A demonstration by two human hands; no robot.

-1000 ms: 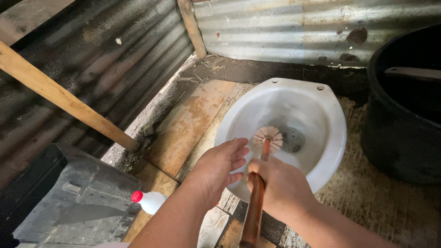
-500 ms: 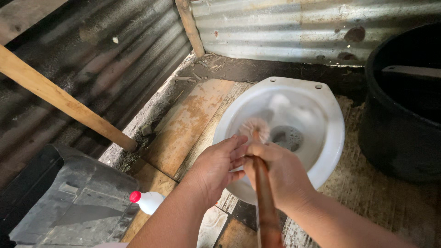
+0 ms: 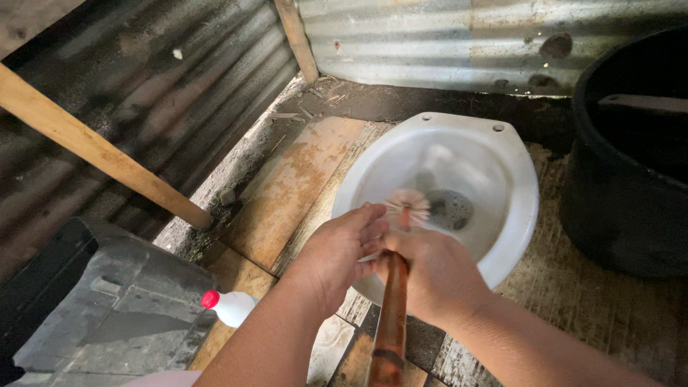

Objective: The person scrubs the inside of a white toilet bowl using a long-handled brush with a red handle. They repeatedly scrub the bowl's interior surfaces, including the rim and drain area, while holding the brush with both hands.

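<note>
A white toilet bowl is set low in the floor. My right hand grips the brown wooden handle of a toilet brush. The brush's pale bristle head is down inside the bowl, near the drain hole. My left hand rests against the bowl's near rim, fingers together beside the handle and touching my right hand.
A white bottle with a red cap lies on the floor at lower left. A large black tub stands to the right. Corrugated metal walls close in behind and left, with a slanted wooden beam and a dark plastic sheet.
The brush head has swept about inside the bowl, left then back toward the drain. My hands stay together at the near rim. The view shifted slightly.
</note>
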